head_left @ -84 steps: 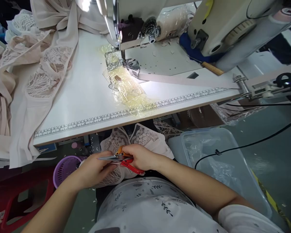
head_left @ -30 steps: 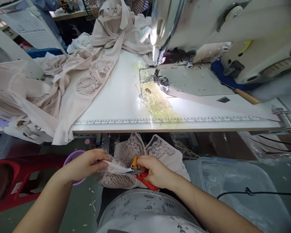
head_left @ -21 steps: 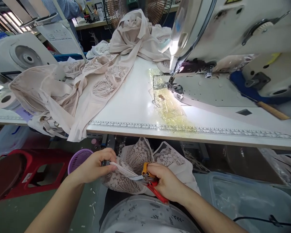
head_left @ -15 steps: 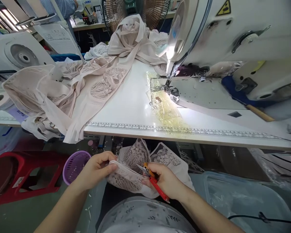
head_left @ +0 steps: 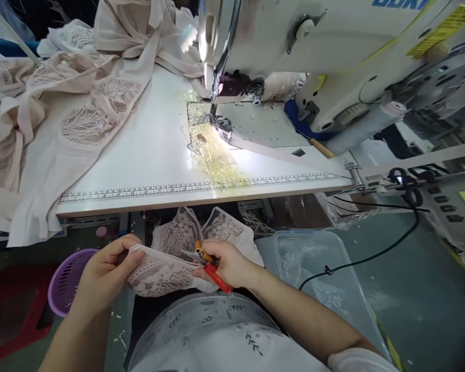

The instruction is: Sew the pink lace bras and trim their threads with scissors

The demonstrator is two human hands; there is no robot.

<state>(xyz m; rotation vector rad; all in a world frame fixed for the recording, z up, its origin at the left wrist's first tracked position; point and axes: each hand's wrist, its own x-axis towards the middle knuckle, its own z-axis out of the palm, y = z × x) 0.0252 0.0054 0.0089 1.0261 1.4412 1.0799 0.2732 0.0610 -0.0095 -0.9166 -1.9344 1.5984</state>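
below the sewing table (head_left: 139, 170) edge, left hand (head_left: 104, 271) pinches the lace garment piece (head_left: 160, 271); right hand (head_left: 227, 264) grips red-handled thread snips (head_left: 207, 262), blades at the lace's top edge.

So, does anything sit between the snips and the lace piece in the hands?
Nothing visible does. The left hand pinches the lace piece by its edge, and the snips in the right hand have their tips at that edge.

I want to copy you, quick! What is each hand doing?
Left hand: closed, pinching the lace piece.
Right hand: closed, holding the red snips.
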